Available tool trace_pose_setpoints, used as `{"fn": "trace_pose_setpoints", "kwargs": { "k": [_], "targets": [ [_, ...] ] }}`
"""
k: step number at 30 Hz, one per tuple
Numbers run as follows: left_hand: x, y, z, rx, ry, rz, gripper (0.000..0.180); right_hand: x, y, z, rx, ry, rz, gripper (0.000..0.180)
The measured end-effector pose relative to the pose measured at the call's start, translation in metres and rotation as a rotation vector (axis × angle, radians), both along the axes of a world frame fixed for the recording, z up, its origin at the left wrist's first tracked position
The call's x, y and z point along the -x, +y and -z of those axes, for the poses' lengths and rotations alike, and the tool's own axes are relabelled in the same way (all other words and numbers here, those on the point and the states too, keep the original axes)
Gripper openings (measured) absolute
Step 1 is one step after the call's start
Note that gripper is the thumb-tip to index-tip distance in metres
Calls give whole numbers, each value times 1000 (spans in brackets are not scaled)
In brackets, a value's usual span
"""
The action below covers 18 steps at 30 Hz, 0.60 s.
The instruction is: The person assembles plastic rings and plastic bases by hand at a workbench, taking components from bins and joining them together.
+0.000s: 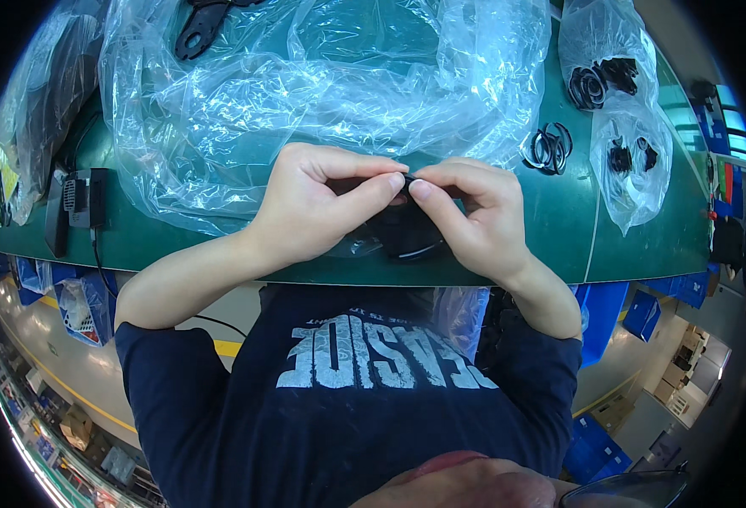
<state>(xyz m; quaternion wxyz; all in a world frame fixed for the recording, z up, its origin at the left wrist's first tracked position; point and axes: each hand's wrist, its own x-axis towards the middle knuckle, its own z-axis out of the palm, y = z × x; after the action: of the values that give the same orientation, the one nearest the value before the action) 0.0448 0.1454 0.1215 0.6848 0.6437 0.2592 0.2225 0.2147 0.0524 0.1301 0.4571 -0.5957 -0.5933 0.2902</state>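
Large white block lettering, inverted in the frame, spans the chest of the dark shirt (331,432) at lower centre. The left hand (315,201) and right hand (480,213) meet at centre frame, with thumb and index fingertips of each pinching a small black part (408,179) between them; the fingers mask most of it. A larger black piece (403,230) lies directly below the hands; whether it joins the part cannot be determined. The front edge of the green bench (559,229) curves across mid-frame, just below the black piece. Ahead of the hands, a large clear film (221,102) occupies the upper centre. Green surface extends from the right hand toward the right side of the frame, with loose black rings (539,152) at upper right and a clear bag (635,199) of black items beyond. At left, a black box (87,203) stands near the edge, and its cord (99,258) drops over it.
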Motion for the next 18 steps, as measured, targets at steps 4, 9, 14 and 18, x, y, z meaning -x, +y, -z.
{"fn": "trace_pose_setpoints", "kwargs": {
  "k": [4,9,14,18],
  "targets": [
    [-2,2,2,-2,6,-17,17,-1,3,4,24,67,19,10],
    [0,-1,1,2,-12,56,19,-2,3,3,32,39,-35,10],
    [1,-1,0,27,14,79,19,-1,3,2,3,-5,-63,10],
    [1,-1,-1,92,18,92,18,2,0,0,40,50,-53,10]
  ]
}}
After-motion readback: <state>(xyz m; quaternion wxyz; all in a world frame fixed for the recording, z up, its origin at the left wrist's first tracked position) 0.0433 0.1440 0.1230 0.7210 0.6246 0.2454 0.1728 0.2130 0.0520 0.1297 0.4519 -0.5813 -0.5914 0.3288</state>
